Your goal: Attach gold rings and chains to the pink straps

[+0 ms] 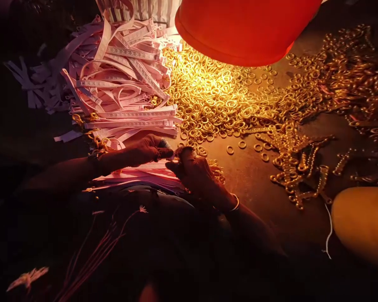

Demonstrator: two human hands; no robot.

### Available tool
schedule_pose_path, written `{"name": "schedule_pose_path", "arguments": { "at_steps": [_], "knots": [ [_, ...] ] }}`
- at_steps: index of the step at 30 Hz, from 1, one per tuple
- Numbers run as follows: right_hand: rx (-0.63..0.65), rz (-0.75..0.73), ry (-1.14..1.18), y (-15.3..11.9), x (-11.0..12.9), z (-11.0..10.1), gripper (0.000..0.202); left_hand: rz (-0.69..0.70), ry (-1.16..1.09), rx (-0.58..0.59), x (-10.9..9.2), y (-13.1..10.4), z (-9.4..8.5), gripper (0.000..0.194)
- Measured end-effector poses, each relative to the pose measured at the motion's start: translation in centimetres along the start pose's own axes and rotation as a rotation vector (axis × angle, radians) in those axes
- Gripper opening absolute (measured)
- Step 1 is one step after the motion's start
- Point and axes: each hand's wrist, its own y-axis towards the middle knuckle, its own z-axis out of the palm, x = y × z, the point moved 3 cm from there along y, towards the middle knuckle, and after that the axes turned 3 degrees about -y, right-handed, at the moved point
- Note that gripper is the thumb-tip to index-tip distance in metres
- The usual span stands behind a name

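My left hand (pixel 148 149) and my right hand (pixel 192 165) almost meet at the centre, fingers drawn together in pinches. Whatever small item lies between the fingertips is too dark to make out. Dark coverings show on some fingers. Beneath the hands lie pink strips (pixel 141 172) near the edge of my lap. Behind my left hand a large heap of pink straps (pixel 119 79) with small fittings is piled up. Gold rings (pixel 214 96) are heaped beyond my right hand, with a few loose ones close by.
A red lamp shade (pixel 245 29) hangs low over the rings. Gold ring chains (pixel 296 163) lie at the right, with a larger pile (pixel 359 79) behind. A yellow rounded object (pixel 362 222) and a white string (pixel 329 230) are at the lower right.
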Motion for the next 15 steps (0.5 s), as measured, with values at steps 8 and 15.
{"name": "schedule_pose_path", "arguments": {
  "at_steps": [8,15],
  "knots": [
    [0.009,0.131,0.385,-1.8,0.2,1.4,0.023,0.124,-0.062,-0.018,2.3,-2.4,1.8,0.032],
    [0.159,0.084,0.443,-0.8,0.5,1.7,0.021,0.124,-0.148,-0.053,2.7,-2.1,2.3,0.043]
  ]
}}
